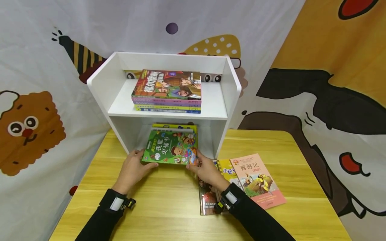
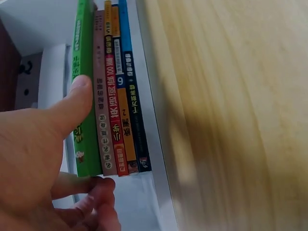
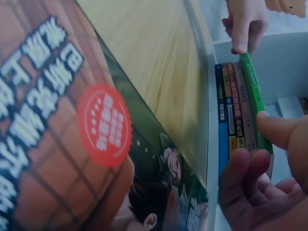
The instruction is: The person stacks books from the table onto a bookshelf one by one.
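A green picture book point(image 1: 169, 147) lies on top of a stack of books in the lower compartment of a white shelf point(image 1: 169, 115). My left hand point(image 1: 132, 169) grips its left end, the thumb along the green spine point(image 2: 84, 125) and the other fingers at the end of the stack. At the right end my right hand point(image 1: 208, 169) holds the same book, thumb against the spine, fingers curled by the books below. Under the green book are a pink-spined book point(image 2: 107, 130), a red-spined book point(image 2: 117, 115) and others with orange and dark blue spines.
Several books with a Chinese-titled brown cover point(image 1: 169, 83) on top are stacked in the upper compartment. Right of the shelf, a pink book point(image 1: 259, 180), a yellow book point(image 1: 226, 167) and a dark book point(image 1: 208, 201) overlap on the wooden table point(image 1: 163, 207). A printed cloth hangs behind.
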Demonstrator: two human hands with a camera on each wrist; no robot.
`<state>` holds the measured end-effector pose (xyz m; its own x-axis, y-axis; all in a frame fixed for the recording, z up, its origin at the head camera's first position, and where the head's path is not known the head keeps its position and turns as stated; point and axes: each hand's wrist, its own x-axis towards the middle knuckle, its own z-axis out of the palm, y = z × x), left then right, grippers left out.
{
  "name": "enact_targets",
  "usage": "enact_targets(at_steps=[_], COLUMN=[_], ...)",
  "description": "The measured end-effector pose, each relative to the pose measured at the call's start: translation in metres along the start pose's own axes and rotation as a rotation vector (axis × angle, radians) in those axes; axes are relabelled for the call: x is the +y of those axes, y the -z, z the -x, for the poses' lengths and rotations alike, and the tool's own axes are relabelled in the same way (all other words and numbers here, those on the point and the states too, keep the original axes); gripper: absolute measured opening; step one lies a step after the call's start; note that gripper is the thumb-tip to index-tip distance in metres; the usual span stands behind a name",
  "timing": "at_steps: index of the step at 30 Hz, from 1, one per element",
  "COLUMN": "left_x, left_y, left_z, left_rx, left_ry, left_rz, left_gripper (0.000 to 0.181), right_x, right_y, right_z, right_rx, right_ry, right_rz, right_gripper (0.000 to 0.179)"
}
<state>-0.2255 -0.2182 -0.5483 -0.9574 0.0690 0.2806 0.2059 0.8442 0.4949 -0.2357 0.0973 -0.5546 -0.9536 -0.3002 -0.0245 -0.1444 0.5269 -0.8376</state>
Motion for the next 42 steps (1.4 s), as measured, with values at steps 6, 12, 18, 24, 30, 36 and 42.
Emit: enact_targets(at_steps=[6, 12, 18, 24, 30, 36, 42], left_x=[0.001, -0.001, -0.001, 0.0, 0.004, 0.002, 0.0], left_y=[-0.001, 0.003, 0.001, -0.003, -0.003, -0.007, -0.011], left_z=[-0.005, -0.011, -0.015, -0.017, -0.017, -0.02, -0.022], left_rx=[0.039, 0.055, 0.104, 0.144, 0.143, 0.154, 0.185], left_ry=[-0.04, -0.042, -0.045, -0.031, -0.001, 0.007, 0.008], left_rz=[-0.002, 0.037, 0.034, 0.001, -0.009, -0.031, -0.054], left_gripper=[0.083, 0.069, 0.059, 0.057, 0.057, 0.052, 0.045], right_x=[-0.001, -0.001, -0.003, -0.005, -0.005, -0.007, -0.008], right_y=[0.0, -0.001, 0.0, -0.001, -0.001, -0.001, -0.001], right_z=[-0.008, -0.016, -0.023, -0.032, -0.037, -0.039, -0.04], right_rx=[0.059, 0.076, 0.081, 0.112, 0.154, 0.162, 0.169], right_ry=[0.063, 0.049, 0.04, 0.039, 0.043, 0.015, -0.018], right_rz=[0.089, 0.126, 0.144, 0.174, 0.243, 0.286, 0.307], right_gripper=[0.083, 0.081, 0.081, 0.081, 0.079, 0.081, 0.08])
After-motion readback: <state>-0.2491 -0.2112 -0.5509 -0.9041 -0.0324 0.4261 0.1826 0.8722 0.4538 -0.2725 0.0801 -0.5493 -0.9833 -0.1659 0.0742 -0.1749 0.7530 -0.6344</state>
